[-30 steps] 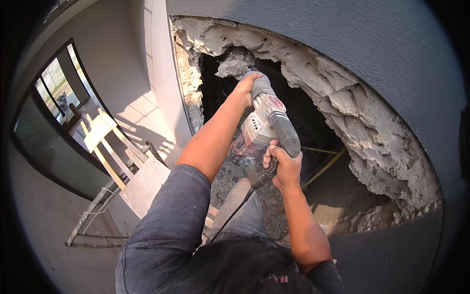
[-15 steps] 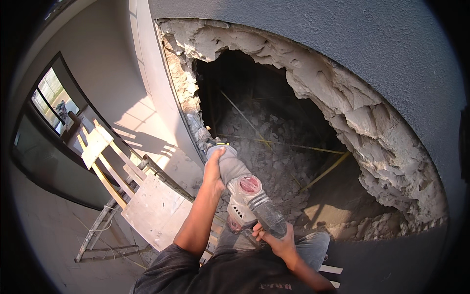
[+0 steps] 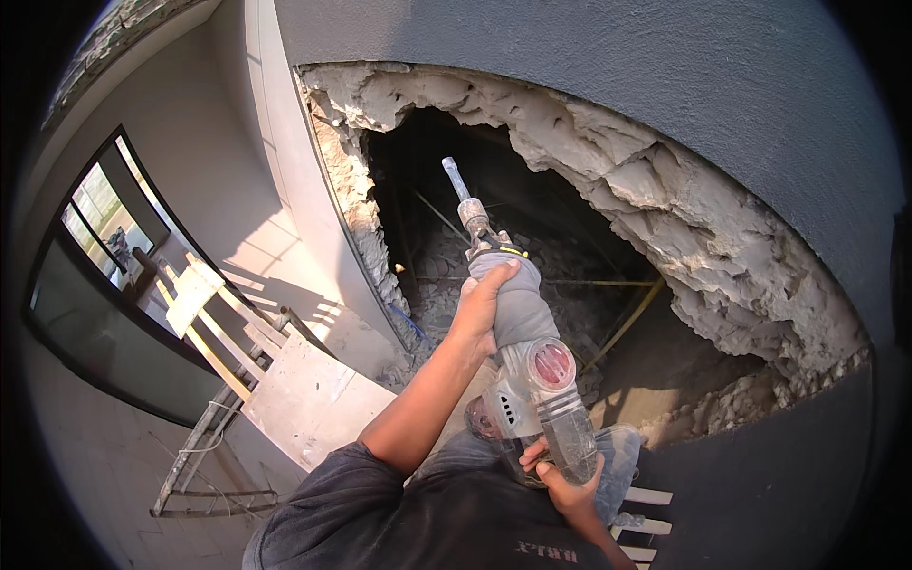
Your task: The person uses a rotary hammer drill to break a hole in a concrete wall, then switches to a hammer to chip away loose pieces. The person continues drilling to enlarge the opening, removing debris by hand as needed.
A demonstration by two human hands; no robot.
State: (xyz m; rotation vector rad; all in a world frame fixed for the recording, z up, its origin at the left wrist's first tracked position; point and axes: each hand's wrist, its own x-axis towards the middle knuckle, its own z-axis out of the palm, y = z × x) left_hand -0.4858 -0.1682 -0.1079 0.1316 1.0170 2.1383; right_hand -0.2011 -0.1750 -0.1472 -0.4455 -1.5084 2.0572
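Observation:
A dusty demolition hammer (image 3: 528,351) lies across my lap, its chisel bit (image 3: 456,179) pointing up and away into the dark hole. My left hand (image 3: 481,302) is wrapped round the cloth-covered front barrel, just behind the yellow-marked collar. At the rear, my right hand (image 3: 564,478) grips the handle, its fingers partly hidden by the housing. The bit touches nothing that I can make out. Around it gapes a big hole (image 3: 456,138) with a rough, broken masonry edge (image 3: 665,195), cut through the grey wall (image 3: 722,104).
Rubble (image 3: 442,275) and a yellow bar (image 3: 622,325) show inside the hole. On the left stand metal scaffolding (image 3: 204,432), a pale board (image 3: 309,394) and wooden strips (image 3: 223,347). Farther left is a dark-framed window (image 3: 104,228). White slats (image 3: 646,525) show at lower right.
The hammer has swung right and upward; its bit has left the hole's left edge and now points into the opening. Both hands moved with it, still holding on.

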